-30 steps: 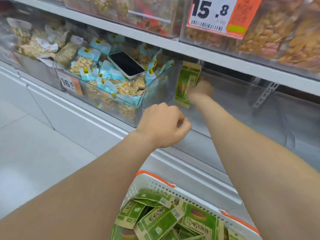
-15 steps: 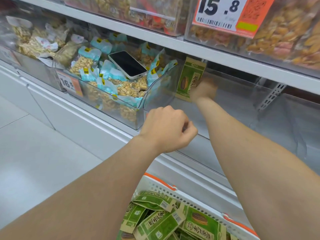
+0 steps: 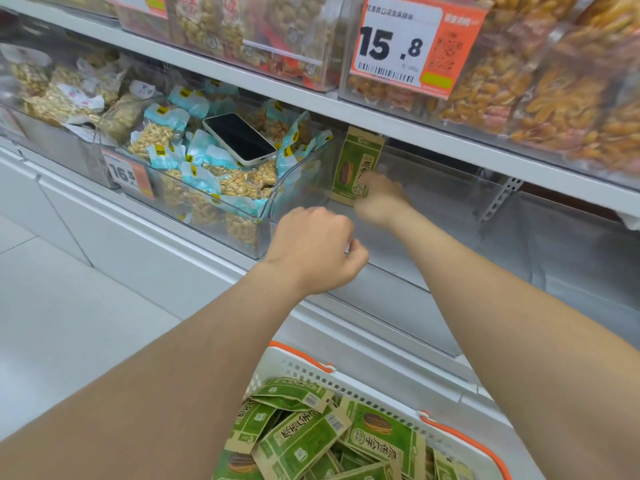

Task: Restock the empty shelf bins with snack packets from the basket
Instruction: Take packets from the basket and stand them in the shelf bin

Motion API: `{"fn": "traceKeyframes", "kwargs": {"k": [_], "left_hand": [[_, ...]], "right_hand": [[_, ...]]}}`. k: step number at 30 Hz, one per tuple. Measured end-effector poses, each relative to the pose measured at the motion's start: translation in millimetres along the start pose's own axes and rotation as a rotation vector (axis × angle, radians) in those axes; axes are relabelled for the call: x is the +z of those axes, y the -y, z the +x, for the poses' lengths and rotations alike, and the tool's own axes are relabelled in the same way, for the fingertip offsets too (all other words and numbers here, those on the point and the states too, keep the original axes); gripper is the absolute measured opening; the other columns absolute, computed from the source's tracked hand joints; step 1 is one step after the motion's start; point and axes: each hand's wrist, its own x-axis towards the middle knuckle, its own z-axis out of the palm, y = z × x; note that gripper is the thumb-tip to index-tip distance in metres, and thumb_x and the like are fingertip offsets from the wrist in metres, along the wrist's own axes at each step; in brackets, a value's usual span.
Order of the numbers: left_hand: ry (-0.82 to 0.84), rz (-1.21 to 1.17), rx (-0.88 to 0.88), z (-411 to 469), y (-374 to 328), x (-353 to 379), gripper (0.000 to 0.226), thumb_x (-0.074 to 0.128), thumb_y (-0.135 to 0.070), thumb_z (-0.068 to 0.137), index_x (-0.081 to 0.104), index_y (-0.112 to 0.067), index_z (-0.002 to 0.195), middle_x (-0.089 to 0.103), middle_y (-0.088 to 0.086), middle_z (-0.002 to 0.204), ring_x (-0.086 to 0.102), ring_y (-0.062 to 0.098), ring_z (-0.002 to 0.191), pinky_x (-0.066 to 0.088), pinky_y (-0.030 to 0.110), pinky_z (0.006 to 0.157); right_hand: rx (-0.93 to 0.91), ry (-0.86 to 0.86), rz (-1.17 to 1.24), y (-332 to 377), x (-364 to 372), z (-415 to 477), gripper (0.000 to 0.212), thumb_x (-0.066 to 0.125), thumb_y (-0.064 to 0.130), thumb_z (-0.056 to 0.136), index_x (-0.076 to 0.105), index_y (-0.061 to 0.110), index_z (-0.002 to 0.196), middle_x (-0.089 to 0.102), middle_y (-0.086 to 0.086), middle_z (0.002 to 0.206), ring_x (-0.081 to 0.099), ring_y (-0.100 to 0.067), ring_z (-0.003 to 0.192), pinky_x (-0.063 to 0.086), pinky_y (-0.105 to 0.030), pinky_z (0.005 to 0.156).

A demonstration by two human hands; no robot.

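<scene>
Centre frame: our right hand pinches a green packet upright inside the empty bin, left hand with fingers curled at its rim; next we should release it, then reach for the basket

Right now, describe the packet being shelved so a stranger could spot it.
Below the orange 15.8 price tag sits a clear bin. At its left wall the right hand holds a green packet upright, the only green one outside the basket.

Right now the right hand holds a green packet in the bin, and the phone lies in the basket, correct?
No: the head view shows the phone on the nut packets in the next bin, not the basket. The rest stands.
</scene>
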Motion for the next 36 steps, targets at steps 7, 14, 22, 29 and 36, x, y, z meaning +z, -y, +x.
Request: {"fn": "traceKeyframes", "kwargs": {"k": [7,14,22,29,36], "left_hand": [[-0.021,0.009,-0.046,-11.2,-10.1,-29.9,0.020,0.057,-0.033,0.090,0.064,-0.017,0.101,0.063,0.005,0.098,0.056,0.032,0.099,0.041,0.042,0.077],[0.772,-0.192,-0.134,-49.4,-35.5,-50.2,0.018,0.068,-0.035,0.085,0.073,-0.019,0.091,0.075,0.006,0.083,0.075,0.025,0.081,0.061,0.039,0.076],[1.283,-0.035,0.018,-88.2,-73.7,-50.0,0.046,0.075,-0.048,0.092,0.061,-0.031,0.133,0.073,-0.011,0.090,0.075,0.010,0.090,0.058,0.038,0.095],[1.289,0.191,0.172,-97.2,-89.1,-14.4,0.052,0.068,-0.052,0.095,0.059,-0.026,0.139,0.064,-0.003,0.132,0.066,0.023,0.119,0.051,0.045,0.104],[1.193,0.241,0.264,-90.9,-87.2,-1.9,0.054,0.067,-0.049,0.098,0.057,-0.023,0.145,0.055,-0.001,0.147,0.054,0.026,0.132,0.050,0.044,0.105]], "right_hand": [[-0.363,-0.309,-0.069,0.8,-18.0,-102.0,0.024,0.042,0.031,0.093,0.064,0.022,0.097,0.070,-0.005,0.095,0.064,-0.033,0.085,0.054,-0.041,0.073],[-0.546,0.036,-0.478,-9.9,-24.8,-207.1,0.031,0.045,0.042,0.088,0.046,0.020,0.066,0.046,-0.005,0.064,0.055,-0.039,0.072,0.038,-0.034,0.060],[-0.552,0.816,-0.845,-59.4,57.6,-263.2,0.018,0.055,0.022,0.097,0.067,0.010,0.102,0.062,-0.005,0.092,0.062,-0.024,0.076,0.055,-0.037,0.062],[-0.720,0.839,-0.989,-81.0,114.6,-281.5,0.024,0.062,0.005,0.098,0.061,0.007,0.123,0.048,0.003,0.081,0.052,-0.017,0.066,0.052,-0.034,0.063],[-0.642,0.874,-0.752,-98.1,146.4,-282.5,0.024,0.063,0.005,0.095,0.057,0.005,0.119,0.061,-0.006,0.099,0.062,-0.022,0.084,0.050,-0.029,0.061]]}}
